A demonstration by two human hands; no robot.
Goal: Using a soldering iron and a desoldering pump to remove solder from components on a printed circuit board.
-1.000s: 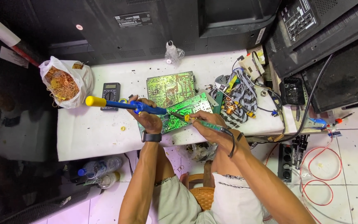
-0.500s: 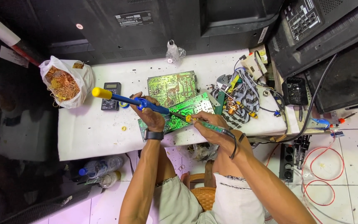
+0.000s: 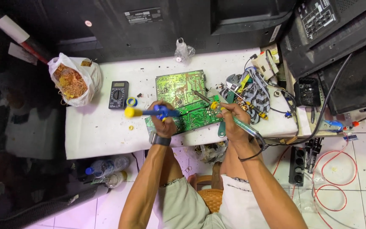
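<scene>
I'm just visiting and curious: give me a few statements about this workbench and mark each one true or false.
1. The left hand holds a blue tool with a yellow end over a green circuit board. True.
2. The right hand is empty. False: it grips a soldering iron, tip toward the boards.
3. A dark multimeter lies on the white table, left of the boards. True.
4. The white plastic bag holds blue bottles. False: it is full of coppery tangled wire.
5. Only one green board is on the table. False: a second circuit board lies just behind the first.
</scene>
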